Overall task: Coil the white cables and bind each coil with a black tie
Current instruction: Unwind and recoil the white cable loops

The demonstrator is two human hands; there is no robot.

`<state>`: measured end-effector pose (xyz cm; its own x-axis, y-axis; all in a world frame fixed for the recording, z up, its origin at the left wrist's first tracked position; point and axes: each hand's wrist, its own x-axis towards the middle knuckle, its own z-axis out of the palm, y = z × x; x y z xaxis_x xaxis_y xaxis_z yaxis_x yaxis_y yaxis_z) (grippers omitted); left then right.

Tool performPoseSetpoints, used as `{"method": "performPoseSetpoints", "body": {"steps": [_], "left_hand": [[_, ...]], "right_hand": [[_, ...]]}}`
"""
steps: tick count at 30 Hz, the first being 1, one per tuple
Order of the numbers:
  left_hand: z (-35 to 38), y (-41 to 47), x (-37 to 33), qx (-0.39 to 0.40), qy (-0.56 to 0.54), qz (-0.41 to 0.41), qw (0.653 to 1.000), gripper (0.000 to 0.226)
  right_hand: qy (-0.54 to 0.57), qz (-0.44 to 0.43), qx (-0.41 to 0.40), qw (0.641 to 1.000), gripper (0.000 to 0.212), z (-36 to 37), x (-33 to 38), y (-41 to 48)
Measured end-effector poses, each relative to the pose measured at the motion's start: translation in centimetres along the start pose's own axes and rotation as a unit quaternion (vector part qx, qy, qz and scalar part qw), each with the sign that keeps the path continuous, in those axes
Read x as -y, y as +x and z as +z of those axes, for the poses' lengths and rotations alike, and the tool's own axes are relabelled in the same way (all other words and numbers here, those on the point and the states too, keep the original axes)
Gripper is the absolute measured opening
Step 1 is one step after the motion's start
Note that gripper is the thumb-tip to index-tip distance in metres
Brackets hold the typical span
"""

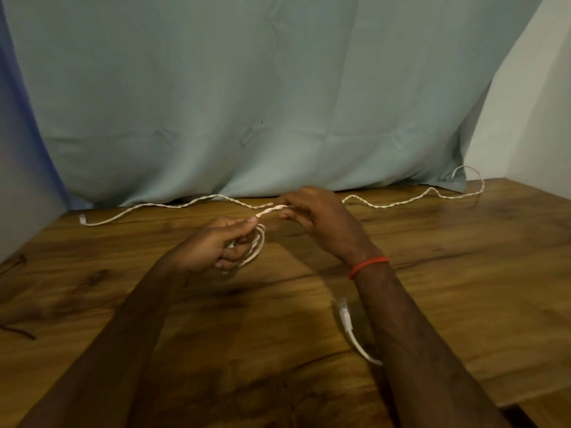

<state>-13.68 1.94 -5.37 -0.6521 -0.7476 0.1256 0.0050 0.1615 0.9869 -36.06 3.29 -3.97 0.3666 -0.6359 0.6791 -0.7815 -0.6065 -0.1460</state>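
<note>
1. Backdrop: a pale green curtain (247, 88) hangs across the whole rear, its hem meeting the far edge of the table. A white wall (531, 103) stands at the right.
2. Surface: wooden table (463, 273), dark-grained.
3. White cable (185, 205): twisted and slack, it lies in waves along the far edge. One end is near the left corner and the other curls up by the curtain at the right. Whether it is the same cable the hands are working cannot be told.
4. Right hand (321, 220): raised over the far middle of the table, thumb and fingers pinched on a short taut stretch leading to the left hand. Judged best used as a guide, letting the cable slide through under light tension so that kinks smooth out before each turn.
5. Left hand (222, 245): fingers curled round the coil, thumb and forefinger nipping the incoming strand.
6. Coil (259, 244): a few small loops, evidently early in the winding. Each new turn should match these in size and lie beside them, not across.
7. Loose white length (347, 325): curved and blurred, beside the right forearm.
8. Red thread bracelet (369, 267): on the right wrist.
9. Black tie: none in view. It needs locating before the left hand's hold on the coil loosens.
</note>
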Motion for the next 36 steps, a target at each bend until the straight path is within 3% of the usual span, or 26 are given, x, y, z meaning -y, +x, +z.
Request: {"method": "performPoseSetpoints", "body": {"steps": [3,7,12,18,30,36], "left_hand": [[-0.6,-0.1,0.0,0.015,-0.092,-0.016,0.995,0.044],[-0.4,-0.1,-0.4,0.052,-0.218,0.002,0.975,0.04],[-0.3,0.0,-0.9,-0.086,-0.32,0.039,0.943,0.041],[-1.3,0.0,-0.8,-0.086,-0.394,0.06,0.913,0.036],[-1.6,0.6,-0.6,-0.06,-0.413,0.145,0.897,0.044],[-0.7,0.6,-1.4,-0.151,-0.355,0.172,0.906,0.051]], "right_hand": [[-0.026,0.053,-0.003,0.998,0.009,-0.6,-2.2,-0.9],[-0.078,0.14,0.06,0.985,0.025,0.1,-3.1,-1.4],[-0.031,0.19,0.136,0.972,0.02,0.7,-3.0,-1.7],[0.048,0.157,0.065,0.984,0.011,0.6,-2.5,-1.4],[-0.068,0.105,0.235,0.964,0.024,4.5,1.0,-1.5],[-0.113,-0.009,0.288,0.951,0.022,5.5,6.8,-1.0]]}}
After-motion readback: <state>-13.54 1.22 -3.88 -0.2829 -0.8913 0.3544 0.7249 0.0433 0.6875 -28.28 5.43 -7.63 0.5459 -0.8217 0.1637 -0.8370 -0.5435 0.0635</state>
